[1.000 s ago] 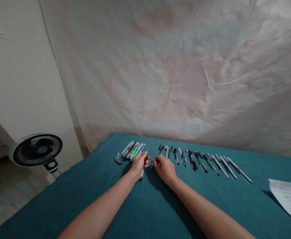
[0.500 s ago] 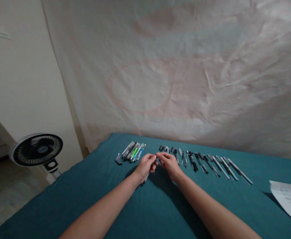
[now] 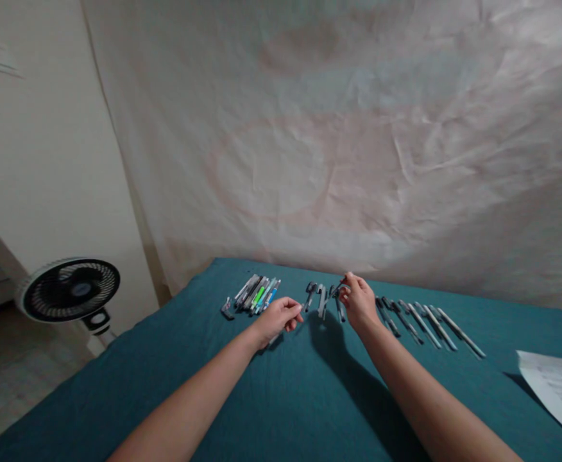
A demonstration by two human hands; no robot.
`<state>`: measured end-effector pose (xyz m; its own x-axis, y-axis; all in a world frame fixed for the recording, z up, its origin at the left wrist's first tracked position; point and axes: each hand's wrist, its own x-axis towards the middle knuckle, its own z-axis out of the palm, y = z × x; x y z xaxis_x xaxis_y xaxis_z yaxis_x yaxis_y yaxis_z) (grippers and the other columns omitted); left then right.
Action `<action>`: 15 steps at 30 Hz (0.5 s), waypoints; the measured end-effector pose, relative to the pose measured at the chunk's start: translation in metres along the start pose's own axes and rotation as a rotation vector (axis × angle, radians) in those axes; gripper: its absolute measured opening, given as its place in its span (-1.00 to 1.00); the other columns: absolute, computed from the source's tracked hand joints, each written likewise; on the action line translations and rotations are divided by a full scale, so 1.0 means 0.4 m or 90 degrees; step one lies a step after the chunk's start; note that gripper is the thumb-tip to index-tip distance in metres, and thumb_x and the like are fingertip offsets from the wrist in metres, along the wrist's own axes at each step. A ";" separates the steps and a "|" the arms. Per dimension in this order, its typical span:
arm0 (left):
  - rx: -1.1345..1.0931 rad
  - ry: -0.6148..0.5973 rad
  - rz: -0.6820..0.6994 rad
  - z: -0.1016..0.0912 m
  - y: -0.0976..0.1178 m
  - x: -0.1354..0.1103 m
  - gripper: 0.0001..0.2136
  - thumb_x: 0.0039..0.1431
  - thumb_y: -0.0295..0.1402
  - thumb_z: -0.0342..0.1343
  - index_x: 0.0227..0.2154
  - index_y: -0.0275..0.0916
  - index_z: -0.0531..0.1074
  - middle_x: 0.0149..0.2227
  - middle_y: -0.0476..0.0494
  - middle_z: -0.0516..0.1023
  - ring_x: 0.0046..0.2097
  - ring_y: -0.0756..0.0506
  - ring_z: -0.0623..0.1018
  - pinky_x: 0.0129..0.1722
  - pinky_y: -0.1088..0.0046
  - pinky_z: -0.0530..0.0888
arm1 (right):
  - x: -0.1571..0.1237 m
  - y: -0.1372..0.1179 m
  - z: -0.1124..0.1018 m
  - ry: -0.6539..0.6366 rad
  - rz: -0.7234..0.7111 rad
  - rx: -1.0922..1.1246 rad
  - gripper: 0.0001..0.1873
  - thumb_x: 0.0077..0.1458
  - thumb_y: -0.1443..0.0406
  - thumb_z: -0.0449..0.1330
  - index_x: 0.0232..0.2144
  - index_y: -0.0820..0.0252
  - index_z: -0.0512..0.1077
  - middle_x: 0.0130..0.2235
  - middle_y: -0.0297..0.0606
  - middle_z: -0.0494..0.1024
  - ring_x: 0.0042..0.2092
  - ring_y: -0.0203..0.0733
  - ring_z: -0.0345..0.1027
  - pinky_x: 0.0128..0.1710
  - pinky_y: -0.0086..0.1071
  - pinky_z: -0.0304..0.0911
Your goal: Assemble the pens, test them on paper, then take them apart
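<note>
My left hand [image 3: 281, 317] is closed around a pen [image 3: 274, 340], whose pale lower end shows beneath the palm. Most of that pen is hidden by the fingers. To its right, my right hand [image 3: 358, 300] is raised over the row of pens, thumb and fingers pinched together. A small dark piece [image 3: 337, 287] shows by those fingertips; whether they grip it is unclear. Just left of the right hand lie a grey pen [image 3: 321, 301] and a dark pen [image 3: 310, 298]. Several more dark and pale pens [image 3: 428, 326] continue the row on its right.
A bundle of pens [image 3: 256, 295], with green and blue ones among them, lies at the back left beside a small dark item [image 3: 227, 309]. Printed paper [image 3: 557, 385] is at the right on the green cloth [image 3: 262, 410]. A fan [image 3: 72, 290] stands off the left edge.
My hands have parted. The right hand has moved right and slightly up over the pen row, while the left has shifted a little left and kept its pen.
</note>
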<state>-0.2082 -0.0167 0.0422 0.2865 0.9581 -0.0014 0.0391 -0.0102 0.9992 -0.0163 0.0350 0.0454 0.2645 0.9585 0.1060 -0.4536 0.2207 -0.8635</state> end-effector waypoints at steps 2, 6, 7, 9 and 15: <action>-0.043 0.062 0.004 -0.012 -0.008 0.009 -0.80 -0.01 -0.26 0.04 -0.40 -0.32 0.28 -0.50 -0.05 0.42 -0.59 0.13 0.33 -0.62 0.64 0.20 | -0.014 0.018 0.003 -0.096 0.083 -0.102 -0.70 -0.19 0.12 0.18 -0.53 0.24 0.27 -0.60 -0.43 0.31 -0.63 -0.48 0.16 -0.71 -0.62 0.07; -0.161 0.159 -0.033 -0.023 -0.021 0.022 -0.87 -0.03 -0.41 0.08 -0.38 -0.33 0.30 -0.49 -0.06 0.42 -0.54 0.12 0.37 -0.59 0.65 0.24 | -0.063 0.066 0.024 -0.275 0.217 -0.283 -0.74 -0.15 0.19 0.18 -0.61 0.28 0.27 -0.67 -0.38 0.31 -0.61 -0.39 0.27 -0.72 -0.61 0.12; -0.185 0.171 -0.040 -0.023 -0.023 0.024 -0.88 -0.03 -0.44 0.08 -0.38 -0.33 0.31 -0.49 -0.07 0.42 -0.53 0.12 0.38 -0.57 0.65 0.26 | -0.073 0.077 0.030 -0.288 0.224 -0.298 -0.75 -0.14 0.20 0.17 -0.61 0.29 0.27 -0.67 -0.37 0.32 -0.61 -0.37 0.29 -0.74 -0.60 0.13; -0.217 0.180 -0.044 -0.021 -0.023 0.025 -0.90 -0.03 -0.46 0.07 -0.39 -0.33 0.31 -0.48 -0.07 0.41 -0.53 0.12 0.38 -0.55 0.65 0.29 | -0.089 0.096 0.038 -0.300 0.231 -0.322 -0.76 -0.13 0.21 0.17 -0.62 0.29 0.27 -0.67 -0.36 0.34 -0.62 -0.36 0.31 -0.75 -0.60 0.14; -0.259 0.179 -0.044 -0.014 -0.021 0.024 -0.92 -0.01 -0.46 0.07 -0.41 -0.33 0.32 -0.47 -0.06 0.40 -0.54 0.14 0.37 -0.57 0.67 0.31 | -0.104 0.131 0.044 -0.325 0.205 -0.397 -0.78 -0.08 0.23 0.10 -0.60 0.29 0.29 -0.68 -0.36 0.37 -0.65 -0.36 0.29 -0.77 -0.58 0.14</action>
<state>-0.2112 -0.0058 0.0340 0.0251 0.9932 -0.1135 -0.3433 0.1151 0.9321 -0.0660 0.0098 0.0045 -0.2784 0.9540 -0.1108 0.1481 -0.0713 -0.9864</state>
